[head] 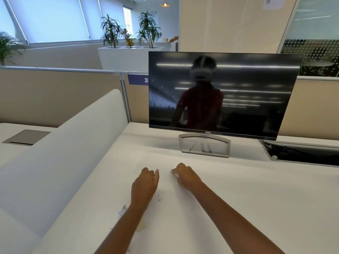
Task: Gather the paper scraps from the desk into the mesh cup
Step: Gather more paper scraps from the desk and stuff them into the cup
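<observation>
Both my hands rest on the white desk [238,189] in front of the monitor. My left hand [145,186] lies with its fingers curled under, and whether it holds anything is hidden. My right hand [185,176] has its fingers curled round small white paper scraps [174,173] that peek out at its fingertips. More white scraps lie near my left forearm: one small piece [159,197] between my arms, a torn patch [122,210] to the left, and a tan piece [142,226] beside the forearm. No mesh cup is in view.
A dark Dell monitor [220,92] on a silver stand [204,144] stands at the back of the desk. A second flat screen [302,153] lies at the right. A white curved divider [73,143] borders the desk on the left, with beige partitions behind.
</observation>
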`<act>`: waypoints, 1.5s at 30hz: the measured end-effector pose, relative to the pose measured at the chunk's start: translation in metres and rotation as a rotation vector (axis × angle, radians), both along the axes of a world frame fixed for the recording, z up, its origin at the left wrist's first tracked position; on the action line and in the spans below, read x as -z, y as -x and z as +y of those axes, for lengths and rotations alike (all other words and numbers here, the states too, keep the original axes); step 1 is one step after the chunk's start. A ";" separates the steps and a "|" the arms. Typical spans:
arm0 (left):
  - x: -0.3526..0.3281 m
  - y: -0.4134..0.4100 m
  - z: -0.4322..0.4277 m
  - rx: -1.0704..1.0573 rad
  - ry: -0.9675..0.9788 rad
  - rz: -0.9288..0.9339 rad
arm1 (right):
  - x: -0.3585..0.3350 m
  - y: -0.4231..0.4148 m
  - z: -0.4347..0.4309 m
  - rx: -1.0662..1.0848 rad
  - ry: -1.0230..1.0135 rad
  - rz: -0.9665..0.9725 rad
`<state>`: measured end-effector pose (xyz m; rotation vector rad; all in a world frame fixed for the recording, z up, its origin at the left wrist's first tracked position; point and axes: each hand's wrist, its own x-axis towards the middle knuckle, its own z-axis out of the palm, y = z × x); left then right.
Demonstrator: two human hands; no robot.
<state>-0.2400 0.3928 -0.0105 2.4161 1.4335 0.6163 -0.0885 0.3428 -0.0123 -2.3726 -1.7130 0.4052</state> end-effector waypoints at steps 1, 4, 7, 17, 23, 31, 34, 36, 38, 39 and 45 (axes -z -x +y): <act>-0.003 0.004 0.005 -0.028 0.002 0.004 | 0.002 0.001 -0.002 -0.009 -0.002 -0.020; -0.002 0.014 0.019 -0.061 0.023 0.028 | 0.006 0.001 -0.010 0.004 -0.042 -0.047; 0.001 0.023 0.026 -0.054 0.064 0.021 | 0.010 -0.003 -0.027 0.037 -0.061 -0.049; 0.018 0.023 0.002 -0.125 0.190 0.236 | 0.016 0.025 -0.094 0.131 -0.045 0.030; 0.021 0.020 -0.027 0.056 -0.280 0.316 | 0.020 0.052 -0.114 0.046 -0.092 -0.034; 0.017 0.007 -0.039 0.134 0.040 0.247 | 0.013 0.036 -0.131 0.320 -0.206 0.257; 0.009 -0.008 -0.054 0.175 0.230 -0.055 | 0.004 0.026 -0.149 0.539 -0.353 0.601; 0.002 -0.025 -0.069 0.212 0.332 -0.275 | 0.000 0.018 -0.160 0.653 -0.423 0.852; -0.004 -0.047 -0.089 0.220 0.425 -0.447 | -0.006 0.013 -0.168 0.740 -0.520 1.207; -0.008 -0.058 -0.102 0.214 0.496 -0.529 | -0.010 0.010 -0.171 0.770 -0.576 1.378; -0.030 -0.123 -0.179 0.096 0.901 -0.885 | -0.029 -0.014 -0.194 0.904 -0.793 1.938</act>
